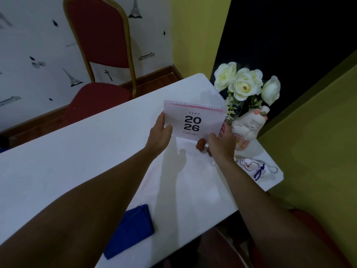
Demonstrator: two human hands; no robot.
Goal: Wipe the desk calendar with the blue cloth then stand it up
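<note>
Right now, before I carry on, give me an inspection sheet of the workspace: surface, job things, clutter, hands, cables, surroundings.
Surface: white table, bare across its left part.
Job's things: calendar upright near the far right, cover reading 2026 facing the camera; blue cloth folded at the near edge, untouched by either hand.
Clutter: white flowers and a cat figurine just right of the calendar; a small figurine with a blue cord nearer the right edge.
Hands: left hand grips the calendar's left edge; right hand holds its lower right corner.
Cables: nothing seen.
Surroundings: red chair beyond the table, patterned wall behind it, yellow wall to the right.
</note>
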